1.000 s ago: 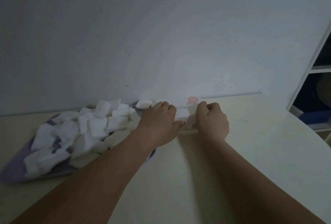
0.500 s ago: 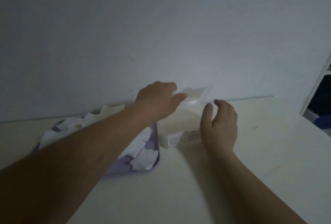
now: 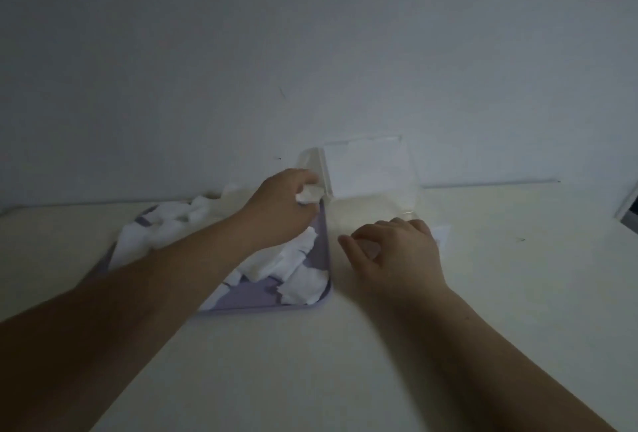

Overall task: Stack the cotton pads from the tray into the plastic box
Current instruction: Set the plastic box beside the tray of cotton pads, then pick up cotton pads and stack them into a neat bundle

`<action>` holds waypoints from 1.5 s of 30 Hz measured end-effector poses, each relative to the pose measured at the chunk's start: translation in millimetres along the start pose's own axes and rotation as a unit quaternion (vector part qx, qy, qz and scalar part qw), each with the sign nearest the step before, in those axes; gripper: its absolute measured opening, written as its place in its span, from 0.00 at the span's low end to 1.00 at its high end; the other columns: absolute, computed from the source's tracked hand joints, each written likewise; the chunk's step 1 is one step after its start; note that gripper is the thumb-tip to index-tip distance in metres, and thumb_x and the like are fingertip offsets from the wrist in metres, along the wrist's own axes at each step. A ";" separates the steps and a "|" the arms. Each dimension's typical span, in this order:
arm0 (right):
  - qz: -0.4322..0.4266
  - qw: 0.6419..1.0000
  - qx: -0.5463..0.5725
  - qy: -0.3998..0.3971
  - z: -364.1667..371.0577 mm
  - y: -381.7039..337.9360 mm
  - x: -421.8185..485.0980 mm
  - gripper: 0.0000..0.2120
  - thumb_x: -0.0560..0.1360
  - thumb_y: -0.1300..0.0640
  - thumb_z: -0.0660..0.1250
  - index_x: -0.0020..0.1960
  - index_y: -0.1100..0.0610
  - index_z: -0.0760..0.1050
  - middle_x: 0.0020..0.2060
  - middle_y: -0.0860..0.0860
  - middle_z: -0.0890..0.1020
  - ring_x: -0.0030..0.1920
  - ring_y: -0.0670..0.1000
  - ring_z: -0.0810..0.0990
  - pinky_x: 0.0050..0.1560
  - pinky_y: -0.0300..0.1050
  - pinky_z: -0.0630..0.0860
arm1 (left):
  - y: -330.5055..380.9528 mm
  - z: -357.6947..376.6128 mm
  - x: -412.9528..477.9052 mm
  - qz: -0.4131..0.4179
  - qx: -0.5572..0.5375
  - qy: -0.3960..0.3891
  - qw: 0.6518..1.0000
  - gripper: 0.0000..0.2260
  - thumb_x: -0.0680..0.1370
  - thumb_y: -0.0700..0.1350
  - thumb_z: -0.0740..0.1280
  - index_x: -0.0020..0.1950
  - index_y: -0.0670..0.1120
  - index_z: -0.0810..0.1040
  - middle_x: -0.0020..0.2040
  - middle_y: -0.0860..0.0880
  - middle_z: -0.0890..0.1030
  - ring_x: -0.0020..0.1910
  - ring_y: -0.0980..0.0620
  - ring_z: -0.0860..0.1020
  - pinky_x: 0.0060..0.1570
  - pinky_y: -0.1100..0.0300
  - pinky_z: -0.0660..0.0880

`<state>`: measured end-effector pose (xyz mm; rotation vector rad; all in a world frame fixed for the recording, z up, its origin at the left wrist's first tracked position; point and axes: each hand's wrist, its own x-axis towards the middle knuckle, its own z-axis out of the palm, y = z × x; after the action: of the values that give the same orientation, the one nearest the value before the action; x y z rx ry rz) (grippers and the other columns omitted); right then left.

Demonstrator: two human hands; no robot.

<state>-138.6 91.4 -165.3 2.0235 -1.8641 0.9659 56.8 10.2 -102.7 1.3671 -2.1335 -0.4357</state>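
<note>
Cream tabletop (image 3: 345,362), dim | left hand (image 3: 283,205) pinches one white square cotton pad (image 3: 308,194) over lilac tray (image 3: 259,310) | right hand (image 3: 397,252) grips clear plastic box (image 3: 373,205) | pad likely feather-light, limp: pinch an edge.

Surface: cream-white table (image 3: 345,362), matt, far edge butted against the wall (image 3: 310,52). Light is dim.

Lying directly on it, left of centre: purple tray (image 3: 257,297), flat, rounded near corner, skewed so its right rim runs away from me.

Just beside that rim, on the right: clear plastic box (image 3: 373,205), base flat on the table, lid (image 3: 367,169) hinged up and standing against the wall. Box and tray look to be touching at the far end; I cannot confirm.

Small white piece (image 3: 442,232) on the table right of the box, possibly a label. Dark speck (image 3: 521,240) further right.
</note>
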 end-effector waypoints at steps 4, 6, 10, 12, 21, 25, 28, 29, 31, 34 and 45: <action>0.014 0.999 0.007 0.041 8.5 7.3 -0.7 0.16 0.76 0.39 0.64 0.41 0.47 0.85 0.35 0.47 0.85 0.42 0.54 0.81 0.58 0.52 0.72 | -20.0 -15.9 -33.5 0.017 0.070 0.023 0.997 0.06 0.77 0.46 0.73 0.53 0.51 0.84 0.46 0.56 0.82 0.42 0.59 0.79 0.51 0.57 0.77; 0.020 0.998 0.006 0.065 13.3 8.5 2.1 0.14 0.75 0.40 0.67 0.47 0.48 0.86 0.44 0.49 0.87 0.51 0.55 0.83 0.69 0.59 0.68 | -26.6 -23.0 -51.0 -0.004 0.075 -0.001 0.997 0.05 0.76 0.52 0.73 0.51 0.55 0.83 0.38 0.57 0.81 0.37 0.60 0.78 0.44 0.59 0.76; -0.072 0.986 0.059 0.139 0.1 -9.4 2.1 0.11 0.76 0.51 0.73 0.53 0.56 0.85 0.55 0.55 0.84 0.58 0.60 0.80 0.65 0.58 0.73 | -41.5 -24.6 -79.2 -0.019 0.060 -0.079 0.995 0.20 0.70 0.62 0.71 0.58 0.56 0.83 0.41 0.57 0.82 0.40 0.58 0.80 0.46 0.58 0.79; -0.114 0.977 0.135 0.120 -11.5 -36.2 -7.2 0.07 0.76 0.53 0.72 0.49 0.55 0.85 0.48 0.52 0.83 0.50 0.55 0.80 0.51 0.50 0.77 | -47.1 -21.9 -88.3 -0.004 0.059 -0.083 0.995 0.22 0.69 0.61 0.70 0.61 0.55 0.82 0.44 0.57 0.81 0.42 0.59 0.80 0.48 0.58 0.79; -0.097 0.979 0.102 -0.150 3.0 -67.5 -24.6 0.24 0.69 0.30 0.67 0.40 0.51 0.81 0.37 0.46 0.81 0.40 0.48 0.77 0.42 0.50 0.76 | -68.0 -18.3 -95.3 0.015 0.115 -0.036 0.993 0.20 0.73 0.48 0.68 0.66 0.53 0.81 0.56 0.52 0.75 0.49 0.50 0.79 0.54 0.52 0.78; -0.056 0.975 0.154 -0.147 -0.3 -60.2 -17.4 0.16 0.72 0.39 0.70 0.42 0.52 0.81 0.38 0.46 0.82 0.40 0.46 0.79 0.43 0.51 0.78 | -53.5 -14.5 -83.5 0.042 0.106 -0.015 0.993 0.19 0.72 0.49 0.66 0.62 0.51 0.83 0.61 0.52 0.77 0.57 0.51 0.76 0.59 0.54 0.76; -0.097 0.978 0.130 -0.130 9.7 -53.4 -17.5 0.13 0.76 0.46 0.68 0.39 0.54 0.80 0.36 0.48 0.81 0.41 0.49 0.78 0.41 0.51 0.77 | -46.6 -5.4 -63.1 0.055 0.136 -0.035 0.989 0.20 0.72 0.52 0.63 0.62 0.50 0.82 0.61 0.49 0.81 0.60 0.46 0.78 0.60 0.49 0.77; -0.097 0.978 0.134 -0.125 14.0 -50.1 -17.9 0.14 0.77 0.46 0.67 0.38 0.54 0.80 0.39 0.48 0.83 0.44 0.49 0.80 0.43 0.51 0.78 | -45.3 -2.4 -56.1 0.049 0.146 -0.044 0.987 0.21 0.72 0.53 0.62 0.62 0.50 0.82 0.60 0.48 0.81 0.60 0.45 0.78 0.59 0.48 0.77; -0.087 0.980 0.138 -0.116 19.3 -45.6 -18.3 0.17 0.79 0.46 0.64 0.37 0.54 0.80 0.48 0.49 0.86 0.55 0.50 0.81 0.49 0.49 0.79 | -43.2 0.5 -45.3 0.027 0.155 -0.063 0.986 0.17 0.71 0.55 0.62 0.54 0.52 0.82 0.53 0.49 0.82 0.55 0.45 0.79 0.53 0.50 0.79; -0.075 0.979 0.152 -0.117 23.1 -38.6 -17.5 0.16 0.79 0.49 0.64 0.40 0.57 0.81 0.49 0.53 0.85 0.55 0.54 0.81 0.52 0.51 0.79 | -39.2 6.7 -32.9 0.005 0.150 -0.072 0.986 0.08 0.69 0.53 0.67 0.35 0.51 0.71 0.36 0.53 0.76 0.40 0.47 0.77 0.36 0.57 0.71; -0.004 0.964 0.171 -0.203 20.5 -46.6 -17.9 0.17 0.70 0.36 0.67 0.45 0.49 0.78 0.54 0.46 0.78 0.57 0.49 0.77 0.54 0.50 0.78 | -35.0 -11.4 -48.3 -0.055 -0.099 0.155 0.982 0.11 0.81 0.47 0.67 0.43 0.42 0.78 0.38 0.44 0.78 0.35 0.55 0.74 0.37 0.60 0.69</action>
<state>-87.5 101.9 -179.2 2.5988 -1.9875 0.9848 104.5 39.4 -126.4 1.3447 -1.7235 -0.4337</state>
